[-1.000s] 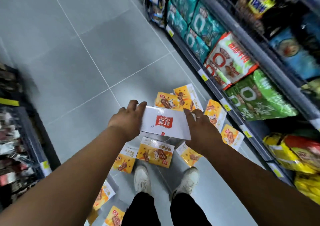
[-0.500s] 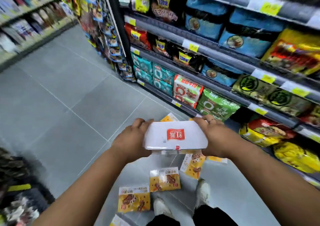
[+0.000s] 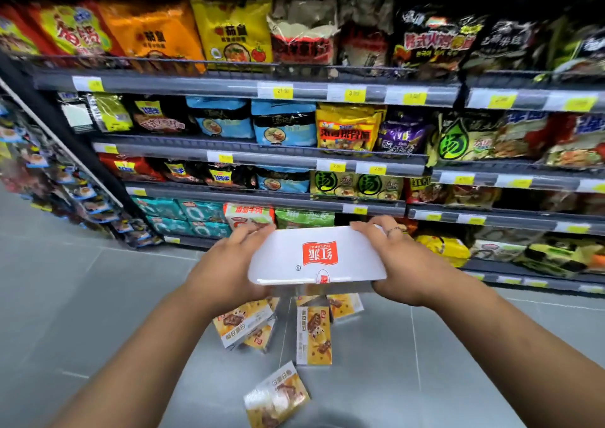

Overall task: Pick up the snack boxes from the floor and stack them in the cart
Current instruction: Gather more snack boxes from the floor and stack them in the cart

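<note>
Clamped round the ends of white box point(image 3: 340, 257) with left grip point(image 3: 226, 264) and right grip point(image 3: 406, 264); held above yellow boxes point(image 3: 314, 336) scattered on floor point(image 3: 82, 296).

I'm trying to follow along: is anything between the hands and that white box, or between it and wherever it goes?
Nothing stands between them: the left hand and right hand grip the white box by its ends. No cart is in view, so that path cannot be judged. Other snack boxes lie on the floor below.
</note>
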A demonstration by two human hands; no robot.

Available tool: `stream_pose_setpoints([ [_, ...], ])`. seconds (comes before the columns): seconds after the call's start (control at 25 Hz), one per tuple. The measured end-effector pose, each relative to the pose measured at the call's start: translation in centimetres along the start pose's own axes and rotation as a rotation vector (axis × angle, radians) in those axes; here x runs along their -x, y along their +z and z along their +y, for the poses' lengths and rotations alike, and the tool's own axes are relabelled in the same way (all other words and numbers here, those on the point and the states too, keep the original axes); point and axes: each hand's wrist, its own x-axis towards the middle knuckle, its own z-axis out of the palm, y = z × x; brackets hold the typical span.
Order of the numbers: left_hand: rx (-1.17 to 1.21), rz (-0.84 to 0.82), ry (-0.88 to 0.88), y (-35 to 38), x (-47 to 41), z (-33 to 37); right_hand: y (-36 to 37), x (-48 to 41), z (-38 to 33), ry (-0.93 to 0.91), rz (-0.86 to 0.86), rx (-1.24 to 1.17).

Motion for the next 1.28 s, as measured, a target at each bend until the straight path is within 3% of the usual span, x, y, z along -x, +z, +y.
stream_pose_setpoints([
  [0.6,0.045,0.022,0.326,2.7,-10.8,30.0,-9.8,18.1,26.2,0.186,0.177,-0.094],
  [1.04,0.110,-0.120,0.654,6.4,-20.8,47.7,-10.8,28.2,40.6,0.457,0.275,-0.259],
  [1.28,0.109,-0.226,0.811,8.0,-29.3,55.6,-11.8,29.2,47.6,0.594,0.348,-0.321],
])
